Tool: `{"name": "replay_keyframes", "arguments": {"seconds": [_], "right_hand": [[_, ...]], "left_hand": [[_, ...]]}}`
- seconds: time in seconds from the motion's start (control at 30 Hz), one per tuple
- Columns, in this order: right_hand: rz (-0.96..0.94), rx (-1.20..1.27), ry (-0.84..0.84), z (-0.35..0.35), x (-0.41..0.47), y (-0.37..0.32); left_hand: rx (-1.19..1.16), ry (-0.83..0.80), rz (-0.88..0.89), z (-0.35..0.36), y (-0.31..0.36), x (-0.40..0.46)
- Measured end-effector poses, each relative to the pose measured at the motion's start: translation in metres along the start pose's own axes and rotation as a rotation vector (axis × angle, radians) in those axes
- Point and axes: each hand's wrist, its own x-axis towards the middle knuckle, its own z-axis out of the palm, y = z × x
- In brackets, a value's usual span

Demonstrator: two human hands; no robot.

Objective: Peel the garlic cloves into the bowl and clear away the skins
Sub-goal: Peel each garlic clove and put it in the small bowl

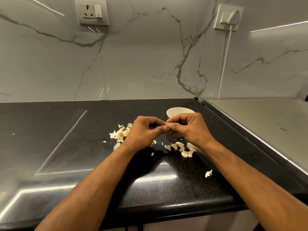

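My left hand (143, 130) and my right hand (186, 127) meet above the black counter, fingertips pinching a small garlic clove (166, 125) that is mostly hidden between them. A cream bowl (173, 112) stands just behind my right hand, its inside not visible. A pile of garlic skins with the bulb's root base (120, 134) lies left of my left hand. Several unpeeled cloves and skins (183, 148) lie under my right wrist. A stray skin (208, 173) rests nearer the front edge.
The black granite counter (66, 139) runs to a marble backsplash with a socket (91, 11) and a plugged-in white cable (225, 64). A steel surface (260, 124) adjoins on the right, raised slightly. The counter's front edge (166, 209) is close below my forearms.
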Motion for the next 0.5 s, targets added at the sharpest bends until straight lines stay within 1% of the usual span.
{"name": "replay_keyframes", "arguments": {"seconds": [0.2,0.3,0.4,0.5], "right_hand": [[0.048,0.072,0.008,-0.002,-0.003,0.003],[0.061,0.112,-0.006,-0.001,-0.004,0.003],[0.053,0.170,-0.063,-0.001,-0.007,0.001],[0.040,0.167,-0.038,-0.001,-0.006,0.003]], "left_hand": [[-0.063,0.008,-0.004,0.002,0.005,-0.002],[-0.094,0.028,-0.028,0.002,0.009,-0.004],[-0.162,0.070,-0.068,0.001,0.011,-0.006],[-0.164,0.082,-0.104,0.001,0.012,-0.007]]}}
